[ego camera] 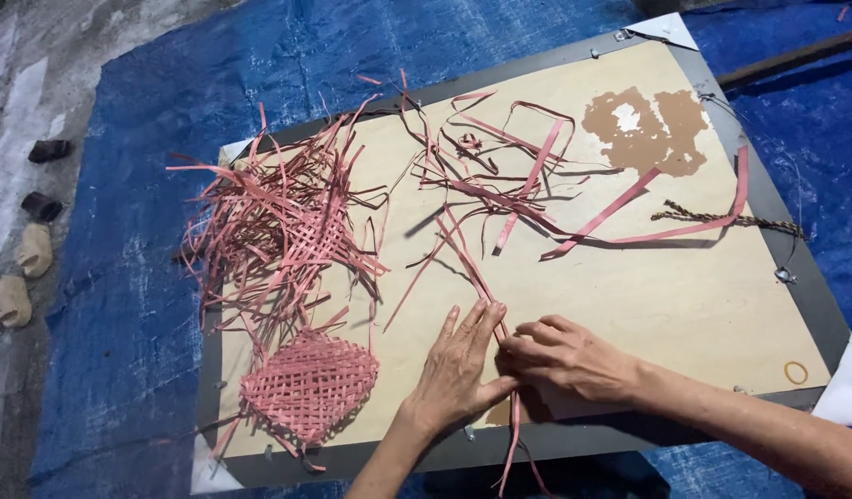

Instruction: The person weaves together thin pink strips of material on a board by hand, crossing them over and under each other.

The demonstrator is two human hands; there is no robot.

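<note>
Right hand fingers hide where they grip the pink strips.

You're at an outdoor craft spot: a pale plywood board on a blue plastic tarpaulin over bare concrete ground.

A pale plywood board with a dark frame lies on a blue tarp. On the board: a loose heap of pink strips at nine o'clock, a small woven pink mat at seven, tangled strips at twelve, a braided cord at two.
</note>
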